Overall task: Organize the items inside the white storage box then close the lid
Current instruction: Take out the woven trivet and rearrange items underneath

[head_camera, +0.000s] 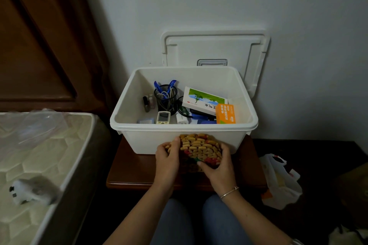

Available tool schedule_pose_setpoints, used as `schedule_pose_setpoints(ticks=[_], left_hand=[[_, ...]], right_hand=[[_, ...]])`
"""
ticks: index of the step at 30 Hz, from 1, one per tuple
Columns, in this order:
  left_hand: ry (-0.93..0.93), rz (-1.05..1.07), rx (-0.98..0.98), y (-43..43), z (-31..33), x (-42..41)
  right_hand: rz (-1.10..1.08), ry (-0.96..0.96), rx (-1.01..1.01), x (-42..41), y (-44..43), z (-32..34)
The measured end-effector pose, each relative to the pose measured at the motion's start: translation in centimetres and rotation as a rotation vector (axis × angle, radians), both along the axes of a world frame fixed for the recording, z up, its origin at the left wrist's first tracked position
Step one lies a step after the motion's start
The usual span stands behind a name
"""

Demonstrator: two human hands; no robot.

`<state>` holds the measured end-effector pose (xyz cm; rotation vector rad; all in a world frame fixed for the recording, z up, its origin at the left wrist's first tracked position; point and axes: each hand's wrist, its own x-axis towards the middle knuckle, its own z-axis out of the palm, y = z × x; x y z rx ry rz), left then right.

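An open white storage box point(127, 105) stands on a small brown table point(135, 173). Its white lid point(215, 49) leans upright against the wall behind it. Inside are a black mesh pen cup point(166, 98), small bottles point(147, 103), a white-green medicine carton point(204, 100), an orange carton point(226, 114), a remote point(163, 117) and a white charger point(181, 119). In front of the box, my left hand point(167, 157) and my right hand point(219, 167) grip a beaded mat point(199, 149) of yellow, red and green beads by its two sides.
A mattress point(39, 157) lies to the left with a clear plastic bag point(37, 125) and a small grey-white plush toy point(31, 191) on it. A white plastic bag point(278, 181) sits on the dark floor at the right. A brown wooden panel point(39, 45) stands at back left.
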<state>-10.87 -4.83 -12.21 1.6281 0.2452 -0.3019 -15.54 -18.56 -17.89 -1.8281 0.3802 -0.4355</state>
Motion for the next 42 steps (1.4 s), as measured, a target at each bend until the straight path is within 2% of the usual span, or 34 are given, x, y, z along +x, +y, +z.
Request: schedule_pose_setpoints(ticks=[5, 15, 20, 27, 34, 38, 42], left_hand=[[-0.044, -0.041, 0.193, -0.4, -0.2, 0.1], [-0.029, 0.086, 0.201, -1.1, 0.2, 0.5], [-0.089, 0.074, 0.315, -1.0, 0.1, 0.6], [-0.117, 0.118, 0.291, -0.7, -0.1, 0.7], [0.013, -0.11, 0.223, -0.5, -0.1, 0.6], [0.047, -0.078, 0.208, -0.1, -0.3, 0.6], [-0.15, 0.044, 0.248, -0.7, -0.1, -0.1]], right_hand=[[0.0, -0.006, 0.004, 0.2, 0.2, 0.1], [-0.01, -0.06, -0.006, 0.1, 0.4, 0.2], [0.004, -0.069, -0.016, 0.1, 0.5, 0.1], [-0.028, -0.079, -0.014, 0.1, 0.8, 0.0], [0.003, -0.062, 0.0, 0.1, 0.8, 0.0], [-0.002, -0.066, 0.001, 0.0, 0.9, 0.1], [-0.007, -0.08, 0.045, -0.1, 1.2, 0.1]])
